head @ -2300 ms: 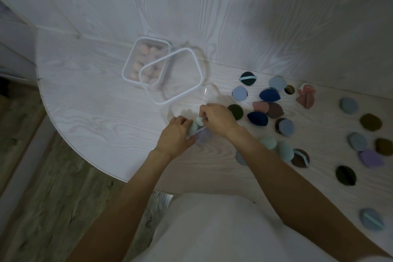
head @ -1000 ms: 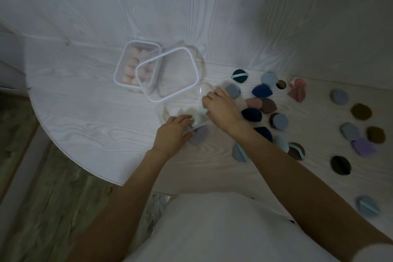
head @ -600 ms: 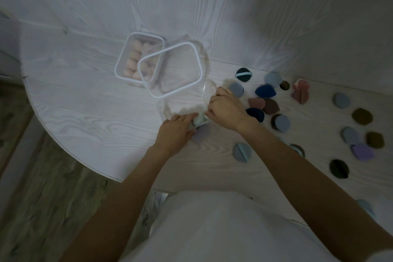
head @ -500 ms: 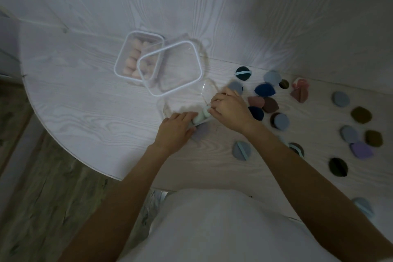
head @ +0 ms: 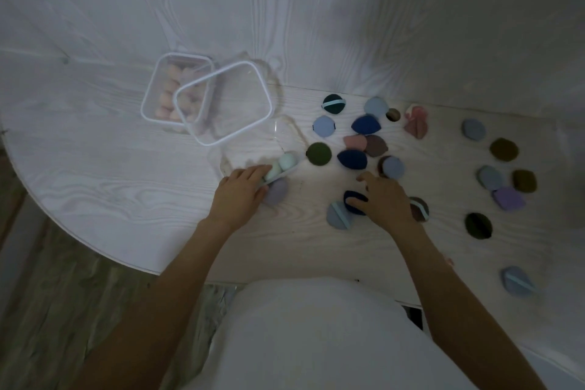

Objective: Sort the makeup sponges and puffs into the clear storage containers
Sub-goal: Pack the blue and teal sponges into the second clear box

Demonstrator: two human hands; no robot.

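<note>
Left hand (head: 236, 196) grips small clear plastic container (head: 262, 152) holding mint sponges (head: 281, 165); right hand (head: 381, 199) pinches navy teardrop sponge (head: 353, 199) beneath it.

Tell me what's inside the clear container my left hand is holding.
Two pale mint sponges sit at the near end of the clear container. The left hand covers the near corner, so anything there is hidden.
</note>
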